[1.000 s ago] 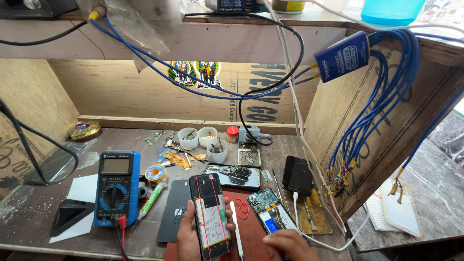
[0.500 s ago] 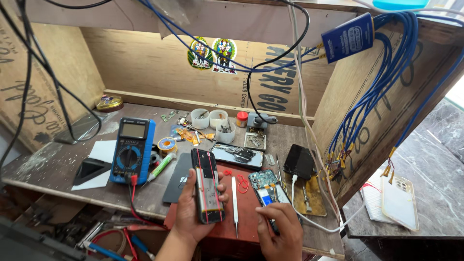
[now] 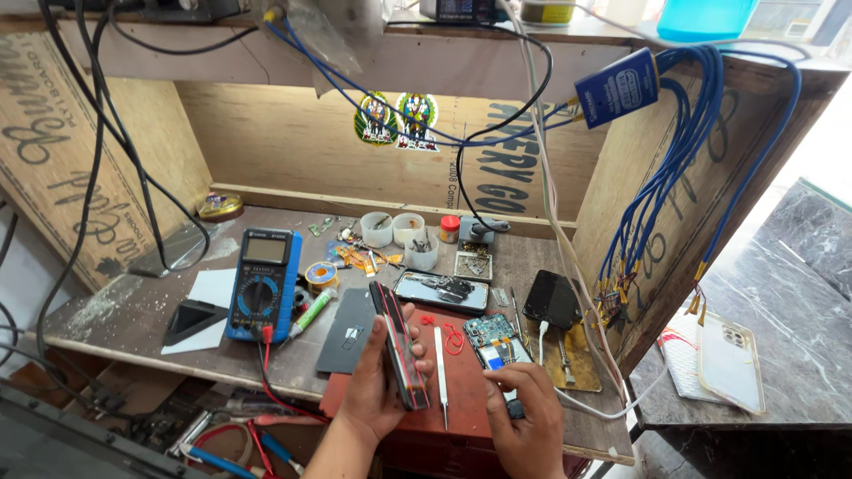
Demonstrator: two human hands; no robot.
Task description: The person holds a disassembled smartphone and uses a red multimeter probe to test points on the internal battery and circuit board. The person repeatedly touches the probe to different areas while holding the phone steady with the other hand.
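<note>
**Phone turned on edge; circuit board under right fingertips**

Since the earlier frame, the phone (image 3: 399, 348) has been rotated from lying face-up in the palm to standing on its long edge, and the right hand has stayed low at the circuit board.

Nearest the camera, the left hand (image 3: 377, 390) has its grip closed around the phone: fingers wrap one side, thumb the other, and the opened body tilts away over the red mat (image 3: 466, 377). The right hand (image 3: 525, 417) rests with curled fingers on the lower end of the circuit board (image 3: 493, 341), which lies flat on the mat. Whether that grip pinches the board or only presses on it cannot be told.

Judged from this, the step in hand is inspection or refitting of a part at the opened phone. The next move calls for a steady left hold and a fine, light pick-up on the right.

Between the hands lie the tweezers (image 3: 440, 372), untouched. Further back on the bench (image 3: 133, 306) sit a second phone (image 3: 441, 290), a dark phone (image 3: 552, 299) and a blue meter (image 3: 262, 284). Beyond these stand small white cups (image 3: 393, 230).
</note>
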